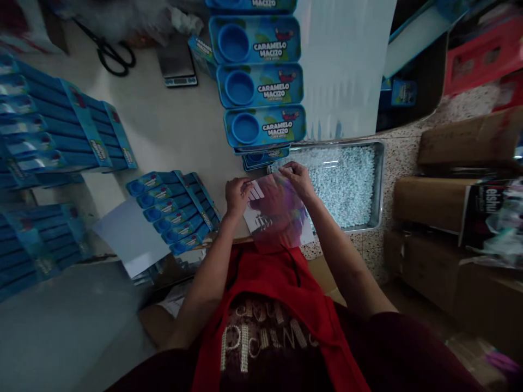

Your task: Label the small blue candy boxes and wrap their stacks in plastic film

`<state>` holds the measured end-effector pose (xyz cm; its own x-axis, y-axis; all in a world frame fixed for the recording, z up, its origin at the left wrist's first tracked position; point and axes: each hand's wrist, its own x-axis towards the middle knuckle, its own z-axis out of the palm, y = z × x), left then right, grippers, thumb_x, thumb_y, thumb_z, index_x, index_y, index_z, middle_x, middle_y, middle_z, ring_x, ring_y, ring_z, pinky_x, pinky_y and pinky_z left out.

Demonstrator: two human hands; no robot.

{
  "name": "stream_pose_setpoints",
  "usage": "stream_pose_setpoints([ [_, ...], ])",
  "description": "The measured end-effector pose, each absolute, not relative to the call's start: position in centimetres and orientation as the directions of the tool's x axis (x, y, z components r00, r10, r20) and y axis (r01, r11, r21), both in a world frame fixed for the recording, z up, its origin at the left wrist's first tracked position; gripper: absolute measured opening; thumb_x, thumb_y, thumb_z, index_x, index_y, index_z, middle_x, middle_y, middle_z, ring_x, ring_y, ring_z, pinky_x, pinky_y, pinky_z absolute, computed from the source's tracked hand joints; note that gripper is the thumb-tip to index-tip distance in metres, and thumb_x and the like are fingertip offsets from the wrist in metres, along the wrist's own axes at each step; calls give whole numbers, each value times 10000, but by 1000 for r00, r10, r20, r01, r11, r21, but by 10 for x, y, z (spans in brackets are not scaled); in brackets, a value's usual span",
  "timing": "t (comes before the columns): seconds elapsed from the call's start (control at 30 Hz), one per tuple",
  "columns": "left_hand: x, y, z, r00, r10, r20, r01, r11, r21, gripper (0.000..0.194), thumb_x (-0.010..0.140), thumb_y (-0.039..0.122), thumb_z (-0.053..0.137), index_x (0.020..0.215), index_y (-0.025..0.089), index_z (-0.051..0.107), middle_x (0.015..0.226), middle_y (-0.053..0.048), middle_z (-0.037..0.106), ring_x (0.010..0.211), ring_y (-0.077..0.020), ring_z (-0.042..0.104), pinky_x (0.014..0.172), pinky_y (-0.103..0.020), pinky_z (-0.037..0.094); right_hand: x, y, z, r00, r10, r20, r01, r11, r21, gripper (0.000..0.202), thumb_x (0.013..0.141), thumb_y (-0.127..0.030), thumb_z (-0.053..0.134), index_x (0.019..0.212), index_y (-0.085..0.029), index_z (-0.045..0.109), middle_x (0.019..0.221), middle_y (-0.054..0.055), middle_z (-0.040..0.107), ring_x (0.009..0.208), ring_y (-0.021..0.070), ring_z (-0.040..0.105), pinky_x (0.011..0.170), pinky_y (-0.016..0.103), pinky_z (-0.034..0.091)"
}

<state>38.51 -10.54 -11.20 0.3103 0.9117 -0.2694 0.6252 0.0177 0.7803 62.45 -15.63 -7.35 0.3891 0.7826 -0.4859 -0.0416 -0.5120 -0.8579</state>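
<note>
Between my two hands hangs a printed plastic bag [274, 215], partly see-through with purple and white areas, in front of the red apron [265, 272]. My left hand [238, 196] pinches its upper left corner. At the upper right edge, my right hand [298, 181] has its fingers closed on the same bag. Just beyond and right of the right hand lies a metal tray [382, 185] filled with small pale blue candies [347, 188]. A row of blue packages [265, 128] marked "Caramelo Macizo" runs away from me behind the hands.
Left of my forearm are stacked blue packages [171, 209], with more stacks [61, 125] farther left. A small scale [177, 62] and black scissors [112, 54] lie at the back left. Cardboard boxes [433, 204] and a red crate [482, 57] stand at the right.
</note>
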Motion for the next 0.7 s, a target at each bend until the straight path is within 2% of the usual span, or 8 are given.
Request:
stream_pose_setpoints([
  [0.13, 379, -116, -96, 369, 896, -247, 624, -42, 780, 130, 961, 335, 747, 1028, 263, 832, 998, -86, 802, 1017, -282, 714, 1135, -453, 433, 629, -155, -73, 302, 775, -555, -63, -565, -823, 414, 816, -610, 810, 860, -217, 686, 564, -91, 412, 556, 107, 332, 555, 265, 270],
  [0.23, 376, -117, -98, 398, 875, -275, 620, -35, 784, 161, 986, 356, 709, 968, 262, 839, 971, -89, 801, 976, -277, 712, 1101, -444, 457, 621, -150, -78, 313, 824, -472, 212, -545, -811, 340, 913, -541, 766, 906, -203, 725, 638, -32, 536, 638, 154, 467, 630, 291, 396],
  [0.33, 371, -117, -109, 392, 852, -346, 626, 29, 779, 209, 990, 331, 659, 896, 246, 825, 938, -110, 772, 935, -280, 698, 942, -396, 519, 604, -154, -75, 299, 927, -227, 653, -372, -660, 252, 991, -412, 726, 1099, -190, 773, 1102, 133, 744, 1058, 296, 630, 953, 441, 500],
  [0.4, 368, -117, -116, 383, 841, -382, 640, 56, 766, 211, 981, 303, 637, 892, 237, 817, 931, -112, 752, 925, -278, 687, 902, -382, 527, 590, -161, -70, 219, 963, -155, 804, -268, -531, 295, 1037, -371, 668, 1267, -206, 756, 1431, 184, 673, 1316, 379, 559, 1110, 545, 434],
  [0.47, 366, -117, -121, 382, 833, -400, 648, 67, 759, 202, 973, 279, 626, 900, 232, 808, 915, -103, 733, 910, -271, 678, 900, -378, 529, 576, -169, -66, 169, 972, -166, 845, -230, -482, 334, 1075, -361, 596, 1350, -227, 729, 1562, 182, 600, 1368, 397, 532, 1139, 580, 408],
  [0.53, 364, -116, -122, 381, 829, -409, 642, 81, 762, 195, 976, 271, 627, 901, 230, 802, 900, -94, 719, 899, -267, 675, 907, -378, 528, 565, -175, -64, 180, 966, -186, 841, -249, -480, 355, 1095, -366, 544, 1373, -235, 722, 1546, 181, 614, 1326, 390, 552, 1126, 580, 413],
  [0.63, 364, -113, -118, 391, 816, -426, 627, 103, 772, 189, 992, 271, 641, 902, 228, 802, 912, -93, 711, 919, -268, 683, 924, -382, 524, 554, -183, -64, 220, 948, -229, 818, -308, -486, 390, 1120, -392, 481, 1369, -229, 733, 1362, 179, 720, 1279, 392, 558, 1126, 587, 392],
  [0.7, 364, -111, -114, 397, 805, -442, 633, 109, 767, 184, 996, 256, 645, 906, 222, 803, 923, -97, 711, 939, -272, 690, 936, -387, 524, 548, -187, -65, 204, 946, -253, 810, -308, -499, 413, 1128, -399, 458, 1383, -224, 732, 1362, 174, 731, 1293, 398, 542, 1127, 589, 379],
])
